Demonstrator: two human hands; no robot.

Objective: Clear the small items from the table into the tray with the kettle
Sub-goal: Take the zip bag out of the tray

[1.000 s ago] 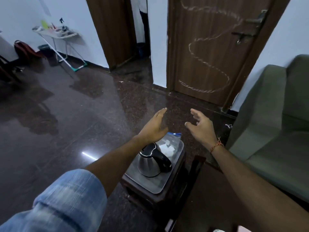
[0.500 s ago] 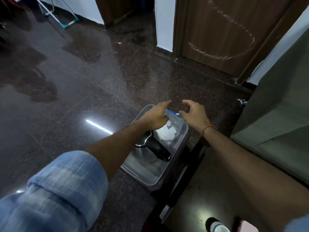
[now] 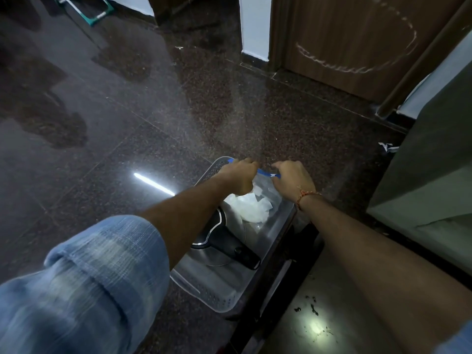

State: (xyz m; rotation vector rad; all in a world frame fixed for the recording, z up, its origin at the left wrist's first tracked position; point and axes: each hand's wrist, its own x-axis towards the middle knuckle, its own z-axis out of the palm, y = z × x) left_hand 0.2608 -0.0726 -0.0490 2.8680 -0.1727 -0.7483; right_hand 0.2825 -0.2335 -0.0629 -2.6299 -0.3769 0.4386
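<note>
Bag [image 3: 258, 209] in tray [image 3: 224, 290] | both hands grip blue top — kettle [image 3: 224, 241] nearer

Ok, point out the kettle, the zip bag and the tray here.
kettle [image 3: 227, 247]: head view, on its black handle.
zip bag [image 3: 263, 198]: head view, on its clear side.
tray [image 3: 224, 298]: head view, on its perforated near rim.

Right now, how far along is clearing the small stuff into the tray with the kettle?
Partly done, it seems: a clear bag of white pieces already sits in the tray beside the kettle. In hand: the left hand and right hand both grip the bag's blue strip. Left: dark crumbs remain on the table.
</note>
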